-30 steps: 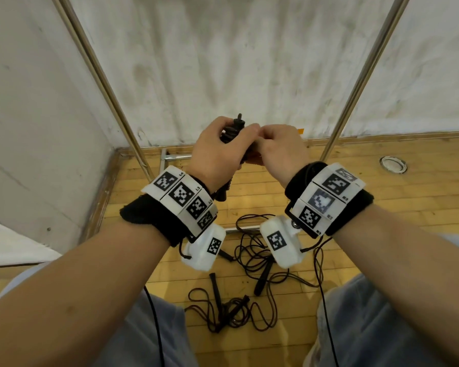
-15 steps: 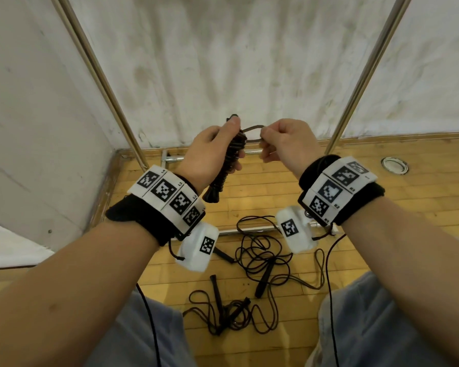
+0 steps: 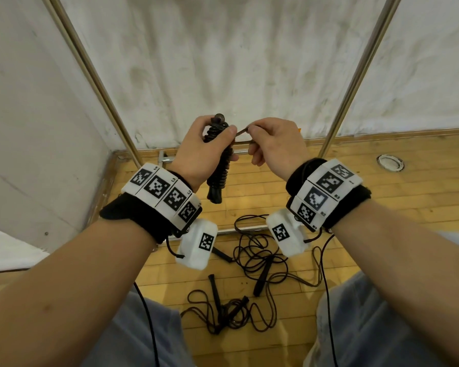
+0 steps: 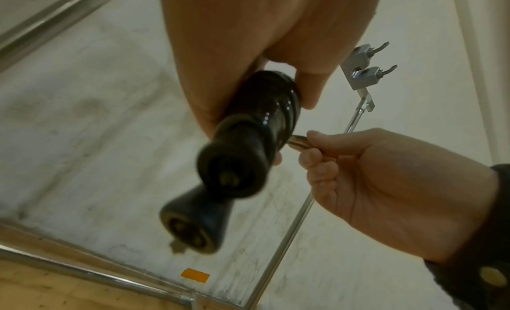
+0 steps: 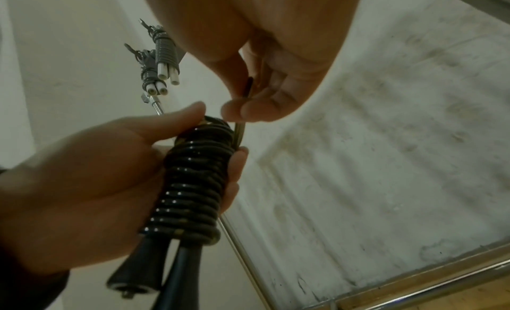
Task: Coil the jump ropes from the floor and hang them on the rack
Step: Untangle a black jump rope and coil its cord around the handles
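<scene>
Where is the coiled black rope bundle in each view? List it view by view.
Head: coiled black rope bundle at centre, gripped by the left hand.
Left wrist: bundle at centre, handle ends toward the camera.
Right wrist: bundle lower centre.
Shared landmark: right hand pinching the rope's loose loop.

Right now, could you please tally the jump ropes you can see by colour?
Black jump ropes: 3 (the coiled rope gripped by the left hand, plus the farther tangle and the nearer tangle on the floor, going by four handles)
Grey hanging ropes with white handles: 2 (upper bundle, lower bundle)
Total: 5
</scene>
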`<state>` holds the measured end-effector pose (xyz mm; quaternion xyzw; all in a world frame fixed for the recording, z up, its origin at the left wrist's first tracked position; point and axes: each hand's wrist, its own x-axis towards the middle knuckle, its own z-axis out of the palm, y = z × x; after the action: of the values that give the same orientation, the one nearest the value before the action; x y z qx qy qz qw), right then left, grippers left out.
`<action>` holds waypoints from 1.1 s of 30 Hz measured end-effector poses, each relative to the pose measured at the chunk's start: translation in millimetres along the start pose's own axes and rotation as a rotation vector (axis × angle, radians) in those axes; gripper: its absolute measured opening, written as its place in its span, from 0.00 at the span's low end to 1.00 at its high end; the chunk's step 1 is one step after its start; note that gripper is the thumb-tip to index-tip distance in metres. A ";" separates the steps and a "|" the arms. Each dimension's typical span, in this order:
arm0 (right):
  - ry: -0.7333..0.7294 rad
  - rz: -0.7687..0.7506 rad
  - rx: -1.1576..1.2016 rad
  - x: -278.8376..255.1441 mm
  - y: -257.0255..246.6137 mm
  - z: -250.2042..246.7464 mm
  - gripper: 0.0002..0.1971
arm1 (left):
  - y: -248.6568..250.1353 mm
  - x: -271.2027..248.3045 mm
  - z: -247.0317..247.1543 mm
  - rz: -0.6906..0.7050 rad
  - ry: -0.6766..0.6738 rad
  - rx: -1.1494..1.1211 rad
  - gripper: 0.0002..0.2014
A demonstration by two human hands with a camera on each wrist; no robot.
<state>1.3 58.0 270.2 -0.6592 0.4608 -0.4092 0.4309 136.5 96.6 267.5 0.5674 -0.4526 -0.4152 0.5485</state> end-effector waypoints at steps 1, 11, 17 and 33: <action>0.007 -0.003 -0.004 -0.4 -0.1 0.9 0.09 | 0.2 -0.5 1.1 0.006 0.016 -0.002 0.09; 0.099 0.005 -0.012 6.1 0.3 -5.3 0.12 | 6.0 0.9 -0.6 0.017 0.134 -0.013 0.10; 0.113 0.039 0.004 10.9 3.4 -9.0 0.13 | 4.4 3.5 -5.2 -0.038 0.060 -0.043 0.10; 0.105 -0.169 0.058 -9.3 -20.7 -11.9 0.07 | 19.8 -4.9 4.7 0.043 0.073 0.098 0.05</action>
<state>-6.9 68.9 292.0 -0.6603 0.4136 -0.4914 0.3892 129.6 100.5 286.8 0.5985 -0.4639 -0.3598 0.5450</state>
